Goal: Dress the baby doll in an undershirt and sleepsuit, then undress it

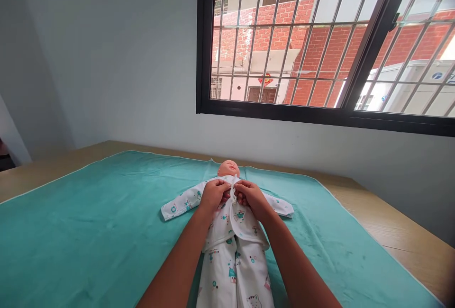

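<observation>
A baby doll point(229, 168) lies on its back on a green cloth, its head toward the wall. It wears a white printed baby jacket point(240, 220) with both sleeves spread out sideways, and white printed pants point(217, 272). At the upper chest, my left hand point(215, 193) pinches one front edge of the jacket. Close beside it, my right hand point(250, 195) pinches the opposite edge near the collar. Below my fingers the jacket front parts slightly. What sits exactly between the fingertips is too small to make out.
The green cloth point(106, 227) covers most of a wooden table point(384, 218), whose bare wood shows along the back and right. Behind it rises a pale wall point(135, 61) with a black-framed, barred window point(284, 109).
</observation>
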`<state>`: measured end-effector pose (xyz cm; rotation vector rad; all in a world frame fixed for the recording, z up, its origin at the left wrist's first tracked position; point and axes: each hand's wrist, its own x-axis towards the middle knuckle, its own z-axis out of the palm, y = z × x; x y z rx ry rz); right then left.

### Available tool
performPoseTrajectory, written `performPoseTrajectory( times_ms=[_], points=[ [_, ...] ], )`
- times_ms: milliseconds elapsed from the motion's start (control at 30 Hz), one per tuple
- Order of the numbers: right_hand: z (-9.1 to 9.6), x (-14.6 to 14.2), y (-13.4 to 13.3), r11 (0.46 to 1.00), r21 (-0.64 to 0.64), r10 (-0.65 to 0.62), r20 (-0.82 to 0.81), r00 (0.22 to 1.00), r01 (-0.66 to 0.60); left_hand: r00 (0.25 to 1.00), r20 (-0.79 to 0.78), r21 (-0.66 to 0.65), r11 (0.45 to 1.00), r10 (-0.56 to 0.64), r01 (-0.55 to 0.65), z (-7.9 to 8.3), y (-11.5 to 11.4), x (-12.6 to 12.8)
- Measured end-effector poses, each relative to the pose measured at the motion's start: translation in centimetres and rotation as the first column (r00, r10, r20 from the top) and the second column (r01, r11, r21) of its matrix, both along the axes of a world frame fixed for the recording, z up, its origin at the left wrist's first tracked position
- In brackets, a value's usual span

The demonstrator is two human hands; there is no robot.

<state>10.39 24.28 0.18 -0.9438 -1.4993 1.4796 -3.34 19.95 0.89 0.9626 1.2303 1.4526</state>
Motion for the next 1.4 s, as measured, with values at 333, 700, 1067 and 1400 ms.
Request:
performPoseTrajectory(
  times_ms=[333,700,1067,1400],
  points=[
    [-0.52,0.15,0.16,1.000,0.003,0.017,-0.038,0.999,-0.017,1.000,-0.025,0.000,1.000,0.000,0.000,-0.08,-0.40,0.39],
    [-0.54,0.67,0.40,0.993,0.023,0.117,-0.062,0.991,-0.116,0.997,-0.077,0.006,1.000,0.017,-0.016,-0.18,-0.49,0.47],
    [-0.60,0.80,0.45,0.993,0.074,0.088,0.014,0.996,-0.089,0.947,-0.306,0.068,0.995,0.093,-0.076,-0.42,0.00,0.66],
    [-0.57,0.90,0.43,0.995,0.071,0.066,0.033,0.997,-0.068,0.850,-0.515,0.118,0.991,0.113,-0.061,0.09,-0.08,1.04]
  ],
)
